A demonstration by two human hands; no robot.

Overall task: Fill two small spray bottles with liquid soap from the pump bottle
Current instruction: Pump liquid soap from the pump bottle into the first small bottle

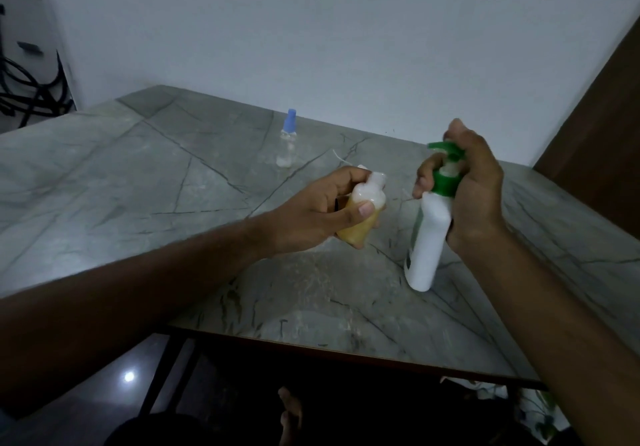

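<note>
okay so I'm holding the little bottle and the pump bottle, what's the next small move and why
Probably bring the small bottle in your left hand under the green pump spout. Its open neck sits left of and below the nozzle, while your right hand already has its grip on the pump bottle.

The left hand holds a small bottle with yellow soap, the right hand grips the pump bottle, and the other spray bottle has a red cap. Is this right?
Not quite. In the head view the other spray bottle has a blue cap, not red. The left hand, small bottle, right hand and pump bottle are as stated.
</note>
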